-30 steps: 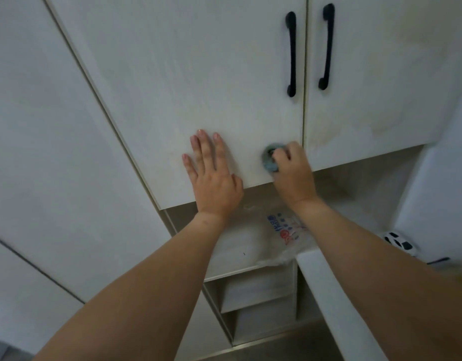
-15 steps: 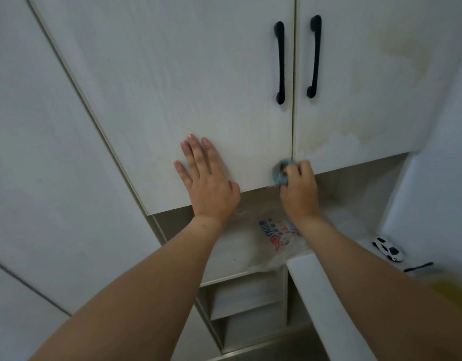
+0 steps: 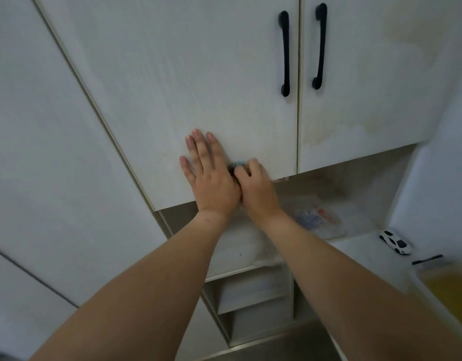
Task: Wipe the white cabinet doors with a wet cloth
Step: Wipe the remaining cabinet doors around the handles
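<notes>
Two white cabinet doors fill the upper view, the left door (image 3: pixel 198 74) and the right door (image 3: pixel 368 87), each with a black handle. My left hand (image 3: pixel 209 175) lies flat on the lower part of the left door, fingers straight. My right hand (image 3: pixel 256 188) sits right beside it, touching it, and grips a small blue-grey cloth (image 3: pixel 236 164) pressed against the door near its bottom edge. Only a sliver of the cloth shows above the knuckles. The right door carries yellowish stains (image 3: pixel 355 131) along its lower part.
Below the doors is an open niche with a printed plastic bag (image 3: pixel 315 217). A white ledge (image 3: pixel 360 246) at the right holds a small toy car (image 3: pixel 395 242) and a container with yellow contents (image 3: pixel 448 290). Open shelves (image 3: pixel 250 290) sit lower down. A tall white panel (image 3: pixel 42 152) stands at the left.
My right hand has slid the cloth leftward along the bottom of the left door, from near the door gap to beside my left hand. The left hand has stayed flat on the door.
</notes>
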The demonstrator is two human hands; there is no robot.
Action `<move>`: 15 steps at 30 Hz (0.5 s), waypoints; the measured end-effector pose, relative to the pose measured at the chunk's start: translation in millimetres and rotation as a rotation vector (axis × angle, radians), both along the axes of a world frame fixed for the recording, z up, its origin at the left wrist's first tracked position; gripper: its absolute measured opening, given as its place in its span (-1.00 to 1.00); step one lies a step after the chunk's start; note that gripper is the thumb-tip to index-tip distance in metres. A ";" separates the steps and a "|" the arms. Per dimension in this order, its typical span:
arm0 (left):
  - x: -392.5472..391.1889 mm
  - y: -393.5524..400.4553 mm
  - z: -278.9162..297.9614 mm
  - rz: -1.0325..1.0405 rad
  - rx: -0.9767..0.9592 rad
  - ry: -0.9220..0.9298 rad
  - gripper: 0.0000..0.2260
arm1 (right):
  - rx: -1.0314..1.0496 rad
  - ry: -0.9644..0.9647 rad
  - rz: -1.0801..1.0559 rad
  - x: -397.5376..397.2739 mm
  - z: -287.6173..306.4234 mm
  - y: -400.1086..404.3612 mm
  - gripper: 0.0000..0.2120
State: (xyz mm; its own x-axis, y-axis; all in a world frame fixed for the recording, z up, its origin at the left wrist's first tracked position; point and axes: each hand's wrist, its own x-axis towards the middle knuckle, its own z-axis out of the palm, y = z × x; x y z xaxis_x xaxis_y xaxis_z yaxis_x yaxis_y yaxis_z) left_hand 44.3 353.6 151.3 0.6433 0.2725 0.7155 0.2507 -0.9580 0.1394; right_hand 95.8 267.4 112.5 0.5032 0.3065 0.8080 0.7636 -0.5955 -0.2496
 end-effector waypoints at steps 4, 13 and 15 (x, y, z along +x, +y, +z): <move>-1.8 2.8 0.2 0.031 0.030 0.023 -0.16 | 0.263 0.024 -0.243 39.4 49.1 -59.3 -0.75; -8.1 5.3 4.6 -0.010 0.019 0.061 -0.09 | 0.292 0.453 -0.266 10.7 -6.6 -49.5 -0.73; -14.3 5.8 5.8 -0.050 0.020 0.060 -0.13 | 0.305 0.538 -0.261 11.8 4.8 -57.0 -0.78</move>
State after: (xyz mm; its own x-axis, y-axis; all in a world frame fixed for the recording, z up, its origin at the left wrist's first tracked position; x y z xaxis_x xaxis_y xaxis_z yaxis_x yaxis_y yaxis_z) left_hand 30.0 359.5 157.1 0.6975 0.2254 0.6802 0.2102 -0.9718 0.1066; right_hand 107.6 210.5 117.2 0.8865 -0.0826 0.4553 0.3262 -0.5861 -0.7417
